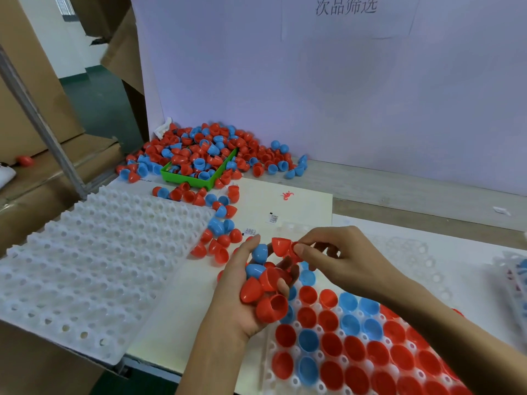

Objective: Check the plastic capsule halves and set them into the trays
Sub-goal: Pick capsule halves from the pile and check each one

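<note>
A red half (281, 246) sits pinched in the right hand (336, 258), just above the near-right tray (296, 374) — turn it, check the rim, seat it mouth-up in a free cup. The left hand (245, 303) cradles a handful (265, 283) — keep it level.

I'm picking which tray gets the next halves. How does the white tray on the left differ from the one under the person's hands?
The left tray shows only bare white pockets, while the near tray is largely filled with red and blue capsule halves, open side up. The left tray lies clear of both hands; the near tray sits partly under the left hand and right hand. Both are white with rows of round pockets.
</note>
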